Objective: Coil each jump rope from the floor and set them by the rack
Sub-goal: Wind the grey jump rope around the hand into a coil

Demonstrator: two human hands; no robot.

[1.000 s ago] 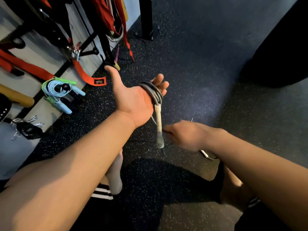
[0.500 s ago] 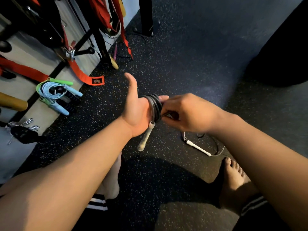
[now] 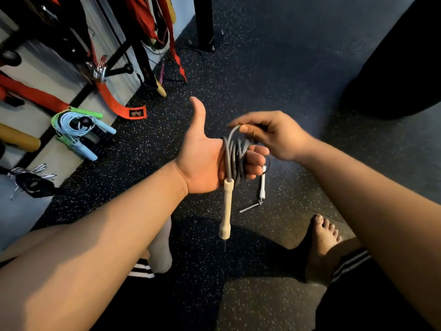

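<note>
A grey jump rope (image 3: 235,154) is wound in several loops around the fingers of my left hand (image 3: 205,161), palm up, thumb raised. One pale wooden handle (image 3: 226,209) hangs down from the coil. My right hand (image 3: 272,134) pinches the rope just above the coil, over my left fingertips. The rope's other white handle (image 3: 262,185) lies on the floor below my hands. Two coiled ropes, green and light blue (image 3: 76,130), lie at the foot of the rack (image 3: 133,44) on the left.
Red and orange straps (image 3: 119,103) hang from the rack and trail onto the speckled rubber floor (image 3: 262,68). A bunch of metal clips (image 3: 31,180) lies at the left. A dark bulky object (image 3: 401,68) stands at the right. My bare foot (image 3: 322,242) rests below.
My right hand has carried the rope up and over my left fingers, adding a turn. The white handle on the floor has been drawn closer. The wooden handle now hangs straight down.
</note>
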